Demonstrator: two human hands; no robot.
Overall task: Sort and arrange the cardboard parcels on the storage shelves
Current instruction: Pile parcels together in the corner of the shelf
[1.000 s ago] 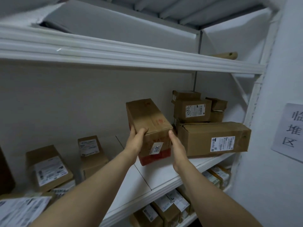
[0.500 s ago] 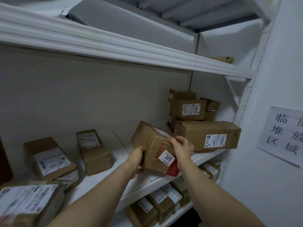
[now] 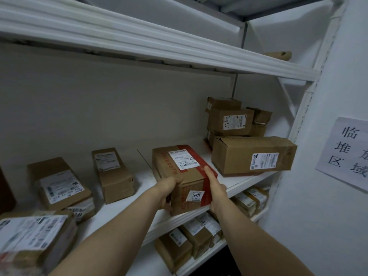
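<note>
White metal shelving (image 3: 159, 48) in a dim storeroom, pale wall behind. Holding the parcel (image 3: 185, 176) with the 3011 sticker at the front lip of the middle shelf (image 3: 143, 176), shipping label facing up. Can't tell if fully set down or not, tbh.

Left hand (image 3: 168, 188) hooked round the near left corner, fingers (image 3: 175, 179) curled over the top edge and bunched together. Right hand (image 3: 216, 191) laid flat against the red-taped right side, fingers (image 3: 208, 172) straight and pressed together, pointing toward the back wall. Thumb hidden, so no idea there.

Just past the right fingertips, near but not touching: long box (image 3: 253, 154) lying sideways, label out front. Behind that, farther from the fingers: small stack of boxes (image 3: 229, 120), one with handwritten digits on its label.

Out beyond the left knuckles, well apart: upright box (image 3: 113, 174), then a flat box (image 3: 59, 184) lying on another, then a label-covered parcel (image 3: 33, 236) nearest the left elbow.

Below both wrists, on the lower shelf: row of labelled parcels (image 3: 195, 234). Way off to the right of the right hand: paper sign (image 3: 346, 152) with printed characters, stuck on the wall.
</note>
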